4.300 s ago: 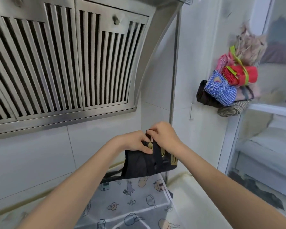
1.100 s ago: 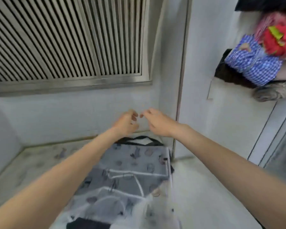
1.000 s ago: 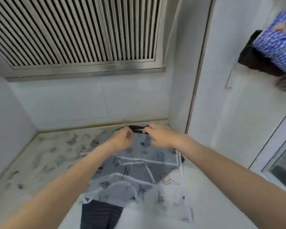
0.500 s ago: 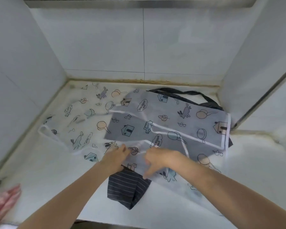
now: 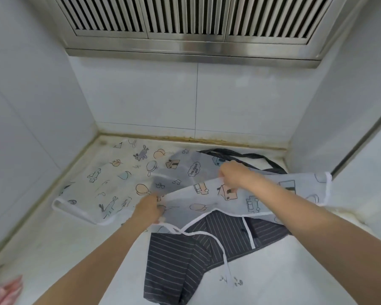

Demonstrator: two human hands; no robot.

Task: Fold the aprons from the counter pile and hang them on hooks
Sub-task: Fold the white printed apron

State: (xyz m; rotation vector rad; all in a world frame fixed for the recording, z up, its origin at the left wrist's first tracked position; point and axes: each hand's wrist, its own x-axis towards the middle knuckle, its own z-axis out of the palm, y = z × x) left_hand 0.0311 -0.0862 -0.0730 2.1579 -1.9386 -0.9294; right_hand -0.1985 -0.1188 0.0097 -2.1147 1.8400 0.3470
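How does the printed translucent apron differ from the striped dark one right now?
The printed apron is pale, see-through, with cartoon drawings; the striped apron is dark and opaque. Left hand and right hand grip the printed one, lifting an edge; the striped one lies untouched beneath. Both rest on the counter.

printed apron [image 5: 110,186]: thin translucent cloth, white tape trim. striped apron [image 5: 185,256]: dark matt woven cloth. black straps [image 5: 240,156]: slightly shiny fabric. range hood [image 5: 191,45]: brushed steel, slatted grilles. wall tiles [image 5: 141,93]: smooth, glossy white. counter [image 5: 59,241]: smooth white, stained back seam.
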